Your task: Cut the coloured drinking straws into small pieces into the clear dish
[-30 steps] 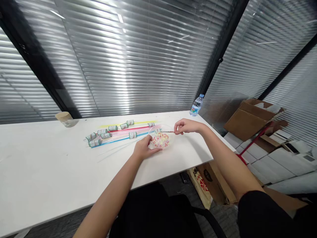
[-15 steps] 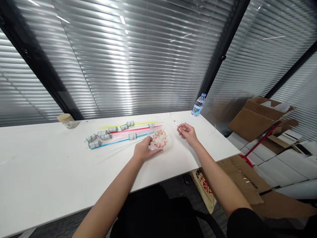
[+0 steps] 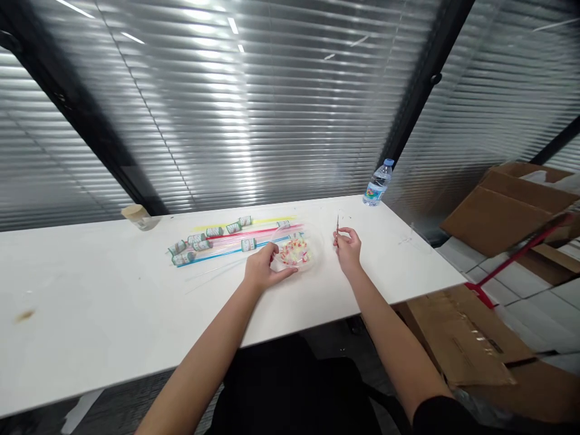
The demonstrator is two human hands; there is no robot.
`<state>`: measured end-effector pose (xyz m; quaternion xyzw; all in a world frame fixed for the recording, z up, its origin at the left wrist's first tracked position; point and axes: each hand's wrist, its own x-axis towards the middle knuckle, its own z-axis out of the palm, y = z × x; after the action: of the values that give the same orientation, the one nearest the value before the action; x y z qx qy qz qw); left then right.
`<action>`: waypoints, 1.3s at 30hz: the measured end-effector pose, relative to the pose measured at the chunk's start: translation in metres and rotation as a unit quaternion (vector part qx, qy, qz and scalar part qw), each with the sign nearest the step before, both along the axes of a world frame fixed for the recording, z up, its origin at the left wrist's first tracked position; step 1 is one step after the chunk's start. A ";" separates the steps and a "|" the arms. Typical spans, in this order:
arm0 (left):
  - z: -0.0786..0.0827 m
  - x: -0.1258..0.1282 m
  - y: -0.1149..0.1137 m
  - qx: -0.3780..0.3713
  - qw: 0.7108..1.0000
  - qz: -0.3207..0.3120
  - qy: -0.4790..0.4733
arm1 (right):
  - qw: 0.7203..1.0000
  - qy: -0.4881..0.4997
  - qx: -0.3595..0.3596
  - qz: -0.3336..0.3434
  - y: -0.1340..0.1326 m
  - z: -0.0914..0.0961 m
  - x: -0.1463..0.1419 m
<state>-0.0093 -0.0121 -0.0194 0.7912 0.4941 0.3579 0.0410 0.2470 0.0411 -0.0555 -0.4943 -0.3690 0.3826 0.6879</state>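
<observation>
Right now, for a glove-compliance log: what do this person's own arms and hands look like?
The left hand and right hand are both bare: no gloves, and no rings or watch that I can make out. The forearms are uncovered too. A black sleeve shows only at the right upper arm, at the bottom edge. The left arm shows no sleeve within the picture.

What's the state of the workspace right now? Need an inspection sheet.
Surface: white table, small brown stain near its left end.
Job's things: clear bowl of small coloured pieces; thin stick held upright; coloured straws with paper bands lying behind the bowl.
Clutter: lidded jar and water bottle at the back edge.
Hands: left hand grips the bowl's near rim; right hand pinches the stick, right of the bowl.
Cables: nothing seen.
Surroundings: closed blinds behind; cardboard boxes and a red-handled tool on the floor at right.
</observation>
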 end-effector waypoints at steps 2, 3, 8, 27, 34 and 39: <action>-0.003 0.002 -0.001 0.026 0.999 -0.030 0.026 | 1.000 0.003 -0.004 -0.005 0.001 -0.001 0.000; -0.004 0.004 -0.001 0.043 0.997 -0.042 0.040 | 1.000 0.004 -0.005 -0.008 0.001 -0.001 0.000; -0.008 0.019 -0.006 0.087 0.993 -0.042 0.061 | 0.999 0.015 -0.014 -0.027 0.003 -0.003 -0.001; 0.027 -0.232 -0.189 0.017 0.888 0.459 0.029 | 0.998 0.039 -0.055 -0.019 -0.003 -0.010 0.001; 0.009 -0.270 -0.232 -0.048 0.811 0.581 0.046 | 0.996 -0.003 -0.083 -0.025 0.002 -0.023 0.006; 0.013 -0.297 -0.236 -0.090 0.755 0.649 0.032 | 0.995 0.021 -0.089 -0.028 -0.004 -0.015 0.005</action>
<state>-0.3067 -0.2480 -0.0066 0.2838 0.9200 0.2274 -0.1460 0.2517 0.0369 -0.0702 -0.5552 -0.3054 0.4050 0.6592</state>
